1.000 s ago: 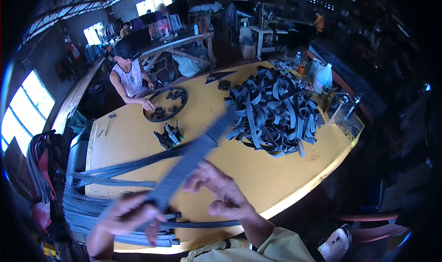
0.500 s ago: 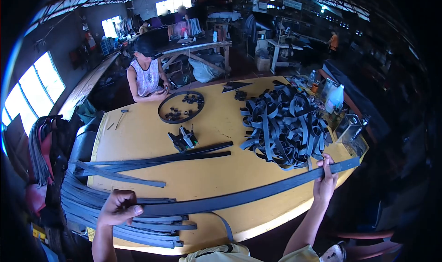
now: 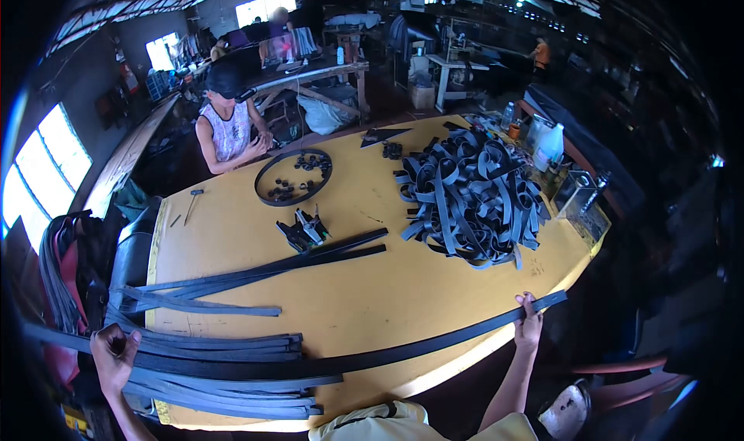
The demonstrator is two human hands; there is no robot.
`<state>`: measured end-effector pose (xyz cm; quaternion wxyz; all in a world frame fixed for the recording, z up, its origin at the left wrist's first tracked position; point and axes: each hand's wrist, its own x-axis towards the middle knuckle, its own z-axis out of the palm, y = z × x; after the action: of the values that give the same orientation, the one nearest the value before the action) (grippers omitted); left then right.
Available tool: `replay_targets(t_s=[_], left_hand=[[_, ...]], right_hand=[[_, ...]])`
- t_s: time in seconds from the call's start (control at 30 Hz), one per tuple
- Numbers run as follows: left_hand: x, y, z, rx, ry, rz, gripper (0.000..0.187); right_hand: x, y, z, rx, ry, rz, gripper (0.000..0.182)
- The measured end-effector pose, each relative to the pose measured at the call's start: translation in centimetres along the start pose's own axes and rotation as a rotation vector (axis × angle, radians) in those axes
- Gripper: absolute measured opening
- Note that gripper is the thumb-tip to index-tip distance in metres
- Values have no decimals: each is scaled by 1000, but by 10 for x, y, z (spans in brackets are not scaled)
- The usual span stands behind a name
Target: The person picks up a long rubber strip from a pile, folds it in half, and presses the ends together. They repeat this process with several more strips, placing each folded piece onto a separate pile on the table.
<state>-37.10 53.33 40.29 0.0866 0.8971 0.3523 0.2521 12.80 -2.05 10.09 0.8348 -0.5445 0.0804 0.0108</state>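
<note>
One long dark strip [image 3: 403, 351] stretches between my two hands above the yellow table [image 3: 356, 294]. My left hand [image 3: 115, 354] is closed round it at the left, over a stack of similar strips [image 3: 225, 398]. The strip runs on past this hand to the left edge. Near its right end, my right hand [image 3: 528, 322] pinches the strip between fingers and thumb. A big heap of curled strips [image 3: 473, 197] lies beyond my right hand. More flat strips [image 3: 256, 269] lie beyond the stack.
A round hoop [image 3: 294, 177] encloses small dark pieces, with dark tools [image 3: 304, 230] nearer me. A hammer [image 3: 193, 202] lies at left. Across the table sits a person in a cap [image 3: 229, 123]. Bottles [image 3: 548, 146] and a clear box [image 3: 575, 195] stand at the right edge.
My left hand has moved left and my right hand slightly left and down, with the strip still held. The strip now extends beyond my left hand. The view has shifted slightly.
</note>
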Motion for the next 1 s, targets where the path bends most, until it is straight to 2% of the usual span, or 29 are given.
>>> replay_targets(t_s=[0.1, 0.13, 0.27, 0.33, 0.37, 0.4, 0.43, 0.47, 0.5, 0.57, 0.6, 0.63, 0.67, 0.7, 0.73, 0.77, 0.83, 0.97, 1.0], left_hand=[[5, -39, 19, 86, 87, 101, 43], [6, -52, 28, 128, 126, 159, 41], [-5, -126, 82, 189, 24, 91, 33], [-28, -202, 136, 393, 181, 295, 25], [-47, -263, 178, 530, 213, 255, 24], [-57, -277, 203, 486, -17, -168, 23], [-74, -302, 234, 402, 96, -83, 25], [-90, -323, 271, 471, 160, -98, 33], [-91, -287, 286, 317, 53, -214, 36], [-91, -193, 325, 49, 40, -205, 32], [-100, -209, 392, -549, 91, -148, 32], [-99, -104, 376, -1200, 31, -450, 32], [-102, -45, 373, -775, -59, -114, 32], [-94, 23, 343, -620, -137, 201, 34], [-93, 75, 324, -599, -224, 304, 37], [-94, 112, 322, -708, -175, 488, 41], [-92, 174, 297, -809, -254, 635, 46], [-92, 221, 280, -952, -217, 669, 44], [-95, 224, 278, -977, -324, 613, 42]], right_hand=[[-22, 19, -1, 102, -48, 84, 20], [-33, 19, 5, 53, -53, 103, 22], [-71, 32, 26, -118, -149, 190, 31], [-94, 40, 45, -172, -198, 261, 34], [-108, 43, 54, -194, -226, 295, 36], [-123, 40, 67, -233, -263, 329, 37], [-138, 37, 77, -272, -296, 363, 38], [-149, 41, 81, -220, -384, 340, 38], [-156, 44, 86, -169, -479, 309, 39], [-178, 33, 102, -279, -557, 286, 39], [-188, 28, 112, -307, -567, 280, 40], [-196, 26, 120, -309, -587, 280, 40], [-205, 20, 128, -328, -615, 278, 43], [-213, 14, 136, -348, -646, 277, 47], [-220, 11, 141, -354, -648, 274, 47], [-226, 9, 146, -273, -675, 302, 54], [-233, 2, 153, -177, -773, 372, 71], [-244, -7, 164, -62, -755, 404, 70], [-244, -5, 165, -104, -726, 379, 69]])
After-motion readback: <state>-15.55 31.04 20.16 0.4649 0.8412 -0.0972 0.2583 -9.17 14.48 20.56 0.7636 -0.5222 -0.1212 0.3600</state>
